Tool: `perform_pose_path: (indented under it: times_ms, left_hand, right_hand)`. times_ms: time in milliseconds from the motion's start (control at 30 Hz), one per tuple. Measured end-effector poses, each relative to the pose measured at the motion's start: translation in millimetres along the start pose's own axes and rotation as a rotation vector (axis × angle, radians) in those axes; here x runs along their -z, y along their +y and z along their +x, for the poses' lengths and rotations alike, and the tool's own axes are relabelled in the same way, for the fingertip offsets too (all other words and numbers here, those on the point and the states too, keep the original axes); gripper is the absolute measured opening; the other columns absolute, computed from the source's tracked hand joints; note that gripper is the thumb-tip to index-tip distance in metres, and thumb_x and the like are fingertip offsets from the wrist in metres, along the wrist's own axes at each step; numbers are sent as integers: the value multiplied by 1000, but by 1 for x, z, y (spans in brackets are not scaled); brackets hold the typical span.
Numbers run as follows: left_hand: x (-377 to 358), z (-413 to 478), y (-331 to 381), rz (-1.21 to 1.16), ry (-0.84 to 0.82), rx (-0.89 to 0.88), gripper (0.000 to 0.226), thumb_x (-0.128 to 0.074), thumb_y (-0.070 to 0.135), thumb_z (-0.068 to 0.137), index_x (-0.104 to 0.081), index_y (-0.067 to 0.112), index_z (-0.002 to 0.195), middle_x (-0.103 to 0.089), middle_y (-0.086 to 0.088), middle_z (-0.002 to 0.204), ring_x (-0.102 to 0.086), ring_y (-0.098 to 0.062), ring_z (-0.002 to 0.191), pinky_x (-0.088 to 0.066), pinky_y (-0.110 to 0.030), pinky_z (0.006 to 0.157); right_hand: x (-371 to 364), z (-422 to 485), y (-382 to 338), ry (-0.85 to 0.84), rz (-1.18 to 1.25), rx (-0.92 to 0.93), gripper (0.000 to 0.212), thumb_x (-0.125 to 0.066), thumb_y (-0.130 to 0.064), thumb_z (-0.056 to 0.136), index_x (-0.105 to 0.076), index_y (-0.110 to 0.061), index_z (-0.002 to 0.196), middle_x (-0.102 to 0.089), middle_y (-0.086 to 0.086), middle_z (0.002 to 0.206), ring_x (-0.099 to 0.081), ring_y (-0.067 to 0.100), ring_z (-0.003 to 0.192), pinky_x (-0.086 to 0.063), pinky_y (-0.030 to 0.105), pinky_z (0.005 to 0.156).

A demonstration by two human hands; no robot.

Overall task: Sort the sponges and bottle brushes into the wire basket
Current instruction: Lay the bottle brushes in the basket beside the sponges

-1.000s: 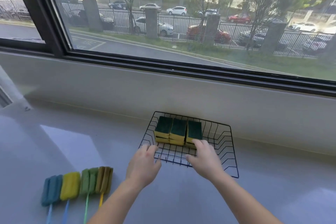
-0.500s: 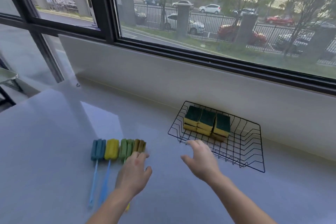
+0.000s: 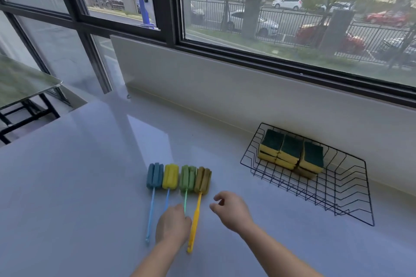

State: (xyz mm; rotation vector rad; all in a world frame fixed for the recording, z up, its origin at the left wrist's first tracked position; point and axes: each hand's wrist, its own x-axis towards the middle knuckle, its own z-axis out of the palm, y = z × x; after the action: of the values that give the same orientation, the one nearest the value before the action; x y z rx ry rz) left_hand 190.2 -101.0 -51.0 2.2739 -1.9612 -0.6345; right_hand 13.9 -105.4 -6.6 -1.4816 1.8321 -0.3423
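Centrally, my left hand [image 3: 173, 224] lies over the handles of the yellow brush [image 3: 170, 176] and green brush [image 3: 188, 178]; whether its fingers grip them I cannot tell. My right hand [image 3: 233, 209] hovers loosely curled and empty, just beside the brown brush [image 3: 203, 179]. Risk: the heads touch in a row with the blue brush [image 3: 155, 175], so lifting one could drag its neighbour across the surface [image 3: 78, 186]. The wire basket [image 3: 344, 186], to the right, holds the sponges [image 3: 290, 153]; long handles might snag its wires.
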Motion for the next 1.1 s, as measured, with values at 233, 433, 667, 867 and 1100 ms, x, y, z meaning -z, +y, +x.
perform_pose_path:
  times_ms: [233,433,667,867,1100]
  left_hand:
    - [-8,25,-5,16,-36,19,28,-51,37,92,-63,12,97,-68,-8,104,-64,-30,100,-49,-34,77]
    - [-13,35,-11,-65,-42,14,24,-54,34,91,-66,18,103,-70,-4,108,-64,-27,103,-50,-33,81]
    - [-9,34,-12,-153,-51,-3,10,-55,25,88,-60,18,83,-69,-5,91,-64,-27,91,-48,-34,71]
    - [5,24,0,-214,47,-90,10,-56,25,86,-64,19,83,-67,-2,81,-61,-24,79,-44,-35,65]
    - [42,23,49,-264,203,-282,9,-58,27,87,-66,25,88,-62,2,75,-59,-23,75,-45,-35,61]
  right_hand:
    - [-42,28,-12,-6,52,-148,23,-63,-37,89,-70,-16,93,-73,2,93,-68,22,89,-53,32,76]
    - [-59,48,-18,17,52,-212,28,-66,-43,86,-67,-18,74,-74,3,82,-69,23,84,-41,26,62]
    - [-66,53,-15,25,149,-245,21,-67,-31,86,-63,-19,70,-72,9,79,-70,27,84,-54,34,69]
    - [-39,35,-6,94,481,-217,19,-65,-17,89,-66,-1,79,-68,11,65,-65,21,54,-61,37,57]
    - [21,8,0,221,633,-118,15,-66,-20,88,-66,-5,83,-64,5,67,-61,12,52,-55,28,53]
